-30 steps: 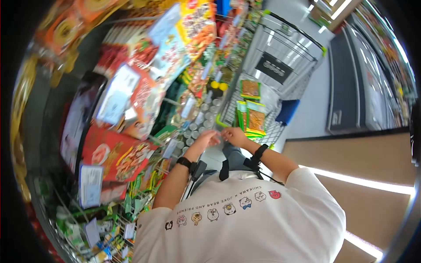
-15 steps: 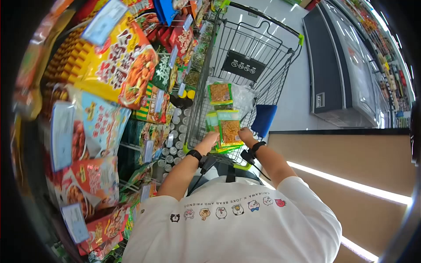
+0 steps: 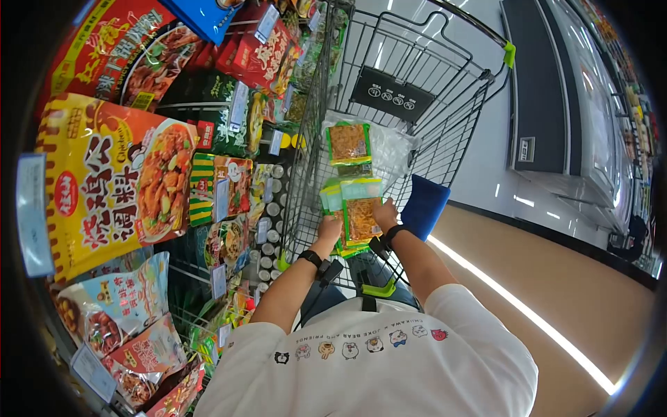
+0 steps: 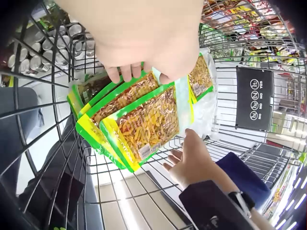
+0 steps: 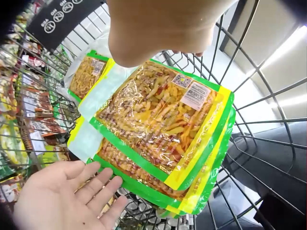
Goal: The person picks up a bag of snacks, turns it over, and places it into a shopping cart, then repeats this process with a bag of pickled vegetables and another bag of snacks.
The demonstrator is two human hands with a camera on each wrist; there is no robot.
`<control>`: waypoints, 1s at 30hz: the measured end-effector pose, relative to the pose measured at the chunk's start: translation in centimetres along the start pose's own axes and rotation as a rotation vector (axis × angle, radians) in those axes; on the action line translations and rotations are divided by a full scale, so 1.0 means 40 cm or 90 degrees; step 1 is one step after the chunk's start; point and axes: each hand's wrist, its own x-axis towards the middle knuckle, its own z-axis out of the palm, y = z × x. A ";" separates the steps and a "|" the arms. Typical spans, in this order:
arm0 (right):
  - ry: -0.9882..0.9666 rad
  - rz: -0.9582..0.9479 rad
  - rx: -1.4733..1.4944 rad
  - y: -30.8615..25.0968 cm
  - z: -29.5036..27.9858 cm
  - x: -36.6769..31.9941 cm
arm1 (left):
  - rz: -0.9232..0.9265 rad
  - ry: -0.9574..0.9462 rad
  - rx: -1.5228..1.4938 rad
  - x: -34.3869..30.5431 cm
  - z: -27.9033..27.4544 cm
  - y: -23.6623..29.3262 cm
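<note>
A stack of flat food packets (image 3: 363, 217) with green and yellow borders and orange-brown shredded contents lies in the near end of a wire shopping cart (image 3: 445, 146). My left hand (image 5: 72, 196) is at the stack's left side, fingers extended, fingertips right at the edge of the lower packets. On the opposite side is my right hand (image 4: 194, 160), its fingers spread loosely beside the top packet (image 4: 146, 122) and the thumb near its pale end. Another such packet (image 3: 349, 142) lies farther in, on clear plastic (image 3: 389, 149).
Shelves of seasoning packets (image 3: 118, 184) and rows of cans (image 3: 272, 208) line the cart's left side. A blue pad (image 3: 425, 205) hangs at its right. A dark freezer cabinet (image 3: 538, 90) stands beyond, with a tan panel (image 3: 500, 306) nearer.
My hands have moved from in front of the cart to either side of the packet stack inside it. The cart appears nearer, and the view has shifted along the shelves.
</note>
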 end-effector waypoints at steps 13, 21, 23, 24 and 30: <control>-0.070 -0.015 0.053 -0.017 0.046 0.004 | 0.060 0.030 0.214 0.016 0.024 -0.017; 0.041 0.016 0.058 -0.100 -0.051 -0.150 | 0.049 0.020 -0.063 -0.061 -0.007 0.022; 0.136 -0.041 0.125 -0.104 -0.056 -0.168 | 0.187 0.012 -0.239 -0.089 -0.038 0.039; 0.115 -0.100 0.211 -0.103 -0.074 -0.187 | 0.257 0.004 -0.327 -0.103 -0.057 0.043; -0.089 -0.478 0.625 -0.195 -0.296 -0.510 | 0.455 -0.121 -0.410 -0.479 -0.279 0.194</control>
